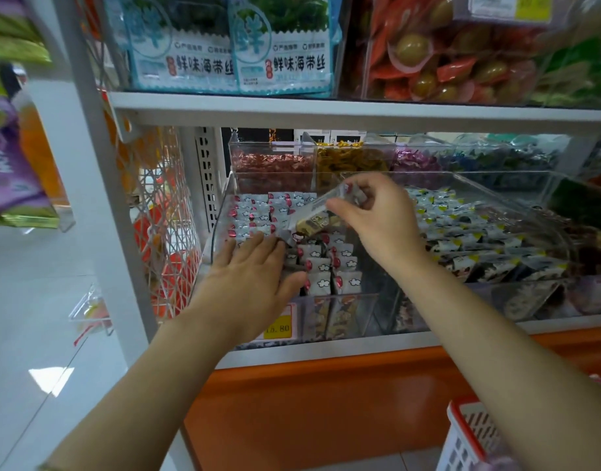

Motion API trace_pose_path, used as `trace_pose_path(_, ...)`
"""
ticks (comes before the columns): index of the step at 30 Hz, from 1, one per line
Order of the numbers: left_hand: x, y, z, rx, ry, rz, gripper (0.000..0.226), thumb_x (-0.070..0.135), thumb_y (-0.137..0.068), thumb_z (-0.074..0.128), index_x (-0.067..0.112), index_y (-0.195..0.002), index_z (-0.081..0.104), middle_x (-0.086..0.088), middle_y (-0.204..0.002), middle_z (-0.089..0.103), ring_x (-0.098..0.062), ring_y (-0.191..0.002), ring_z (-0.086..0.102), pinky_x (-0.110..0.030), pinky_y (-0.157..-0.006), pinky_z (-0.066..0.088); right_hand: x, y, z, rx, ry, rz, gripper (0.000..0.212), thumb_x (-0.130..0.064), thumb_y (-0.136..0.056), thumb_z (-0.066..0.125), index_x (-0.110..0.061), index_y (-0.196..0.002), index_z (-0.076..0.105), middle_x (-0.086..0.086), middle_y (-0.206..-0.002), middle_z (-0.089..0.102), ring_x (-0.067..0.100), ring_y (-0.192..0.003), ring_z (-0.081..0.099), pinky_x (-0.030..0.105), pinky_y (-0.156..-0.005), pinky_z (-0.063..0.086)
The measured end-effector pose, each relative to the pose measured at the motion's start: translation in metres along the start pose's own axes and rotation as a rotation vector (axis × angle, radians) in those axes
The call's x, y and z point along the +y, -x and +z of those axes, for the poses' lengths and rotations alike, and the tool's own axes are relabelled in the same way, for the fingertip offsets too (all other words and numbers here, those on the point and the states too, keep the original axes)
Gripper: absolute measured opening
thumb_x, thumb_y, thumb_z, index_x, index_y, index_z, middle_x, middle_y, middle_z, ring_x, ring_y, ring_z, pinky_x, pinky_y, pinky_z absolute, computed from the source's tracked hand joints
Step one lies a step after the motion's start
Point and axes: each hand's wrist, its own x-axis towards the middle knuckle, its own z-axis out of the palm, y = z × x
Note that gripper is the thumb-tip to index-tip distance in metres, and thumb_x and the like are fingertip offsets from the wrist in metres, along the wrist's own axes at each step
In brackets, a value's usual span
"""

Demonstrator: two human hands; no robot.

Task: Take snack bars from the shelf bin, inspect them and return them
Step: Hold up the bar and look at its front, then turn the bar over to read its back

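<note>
Nearest of all, the left forearm (pixel 156 375) and the right forearm (pixel 496 334) are seen reaching up from the bottom edge toward the lower shelf. Now the left hand (pixel 255 266): it is laid palm down, fingers straight and close together, thumb swung out to the side, and its fingertips rest on the packed snack bars (pixel 326 266) at the left front of the clear bin (pixel 221 212). Over to the right hand (pixel 377 215), and a single bar (pixel 326 209) is pinched between thumb and curled fingers, held tilted just above the middle of that bin, its lower end pointed toward the left hand. Its wrapper is blurred; something brown, possibly a nut bar, is glimpsed through a clear patch. White wrappers with red ends and small clouds are stood in rows throughout the bin. A yellow price label (pixel 278 326) on the bin's front is partly covered by the left wrist. Just to the right, a neighbouring bin (pixel 462 232) of dark packets with yellow corners is found. Behind, red sweets (pixel 272 164) and yellow sweets (pixel 346 158) are kept in separate clear tubs. Pale blue seaweed packs (pixel 238 56) are lined up on the shelf above. Down at the lower right corner, a white basket (pixel 469 433) with a red rim is caught beside the orange base panel (pixel 326 402).
</note>
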Motion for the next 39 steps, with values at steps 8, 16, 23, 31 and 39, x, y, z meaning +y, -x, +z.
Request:
trace_pose_path(8,0.003,0.006,-0.008,0.070,-0.186,-0.013,0.092,0.064,-0.076,-0.013,0.013,-0.148,0.015,-0.004,-0.158,0.012,-0.019,-0.145,-0.001,-0.043,-0.116,-0.005,-0.012,-0.035,0.041,-0.322,0.369,-0.221,0.037,-0.033,-0.078,0.072,-0.014,-0.108,0.062,0.002,-0.109,0.051,0.017,-0.100,0.050,0.023,-0.076,0.032)
trace_pose_path(16,-0.005,0.010,-0.005,0.040,-0.233,-0.074,0.099,0.063,-0.068,-0.022,0.012,-0.149,0.003,-0.006,-0.159,0.004,-0.021,-0.145,-0.007,-0.047,-0.114,-0.011,0.004,-0.030,0.064,-0.724,0.718,-0.252,0.024,-0.034,-0.095,0.048,-0.024,-0.104,0.068,-0.003,-0.110,0.064,0.023,-0.119,0.037,0.040,-0.094,0.031)
trace_pose_path(23,-0.006,0.009,-0.004,0.049,-0.178,-0.061,0.103,0.064,-0.065,-0.024,0.012,-0.149,0.004,-0.006,-0.159,0.006,-0.021,-0.145,-0.005,-0.046,-0.115,-0.009,0.004,-0.056,0.059,-0.565,0.349,-0.102,0.025,-0.005,-0.091,0.050,-0.014,-0.105,0.069,0.003,-0.112,0.067,0.016,-0.107,0.059,0.031,-0.095,0.044)
trace_pose_path(31,-0.006,0.010,-0.005,0.076,-0.157,-0.078,0.096,0.065,-0.073,-0.014,0.013,-0.149,0.010,-0.005,-0.158,0.012,-0.020,-0.146,-0.002,-0.046,-0.114,-0.010,0.014,-0.067,0.086,-0.556,0.735,-0.251,0.013,-0.032,-0.083,0.066,-0.020,-0.087,0.069,-0.007,-0.095,0.064,0.019,-0.106,0.042,0.034,-0.081,0.039)
trace_pose_path(39,-0.003,0.012,-0.016,0.250,-0.111,-0.100,0.076,0.057,-0.086,0.002,0.015,-0.145,0.027,-0.003,-0.154,0.024,-0.018,-0.145,0.004,-0.042,-0.112,-0.015,0.003,-0.058,0.053,-0.283,0.214,-0.129,0.006,-0.016,-0.089,0.059,-0.011,-0.086,0.062,-0.005,-0.085,0.059,0.012,-0.081,0.055,0.029,-0.073,0.047)
